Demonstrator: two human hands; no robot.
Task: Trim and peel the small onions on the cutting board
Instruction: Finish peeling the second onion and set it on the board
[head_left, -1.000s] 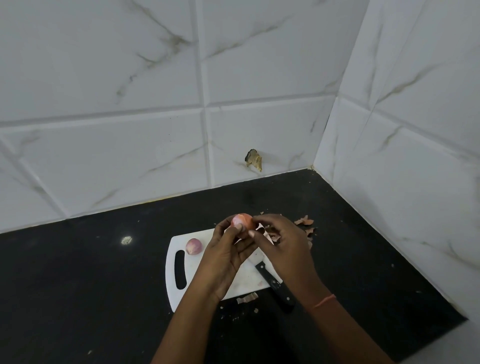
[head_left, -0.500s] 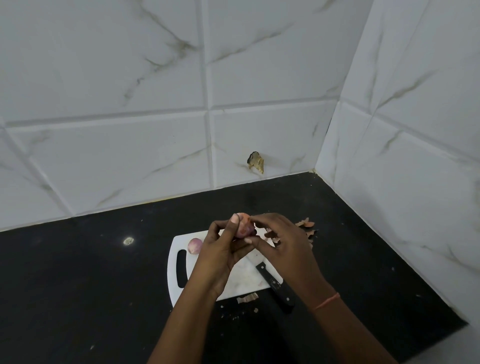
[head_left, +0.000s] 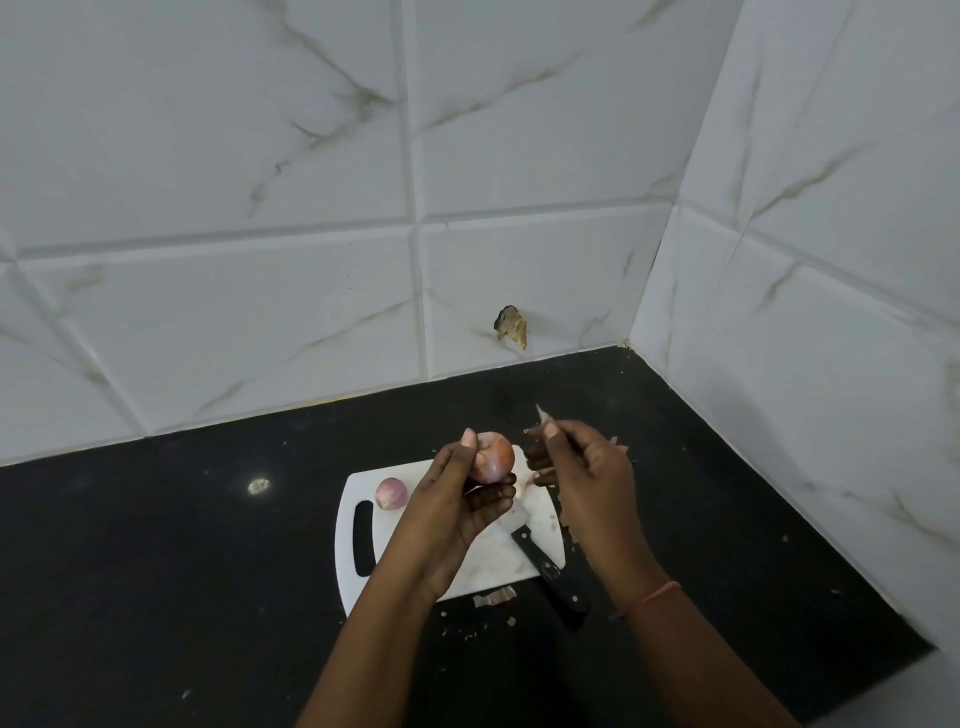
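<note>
The left hand (head_left: 457, 499) holds a small onion (head_left: 492, 456) up above the white cutting board (head_left: 363, 582), its grip curled round the bulb with the thumb up along one side. Just beside it, apart from the onion, the right hand (head_left: 587, 483) pinches a strip of peeled skin (head_left: 541, 415) between thumb and fingertips. A second onion (head_left: 389, 492) lies on the board near the handle slot. A black-handled knife (head_left: 545, 564) rests across the board's near right corner, handle out over the dark bench (head_left: 156, 545). Scraps of peel (head_left: 493, 596) lie at the board's near edge.
</note>
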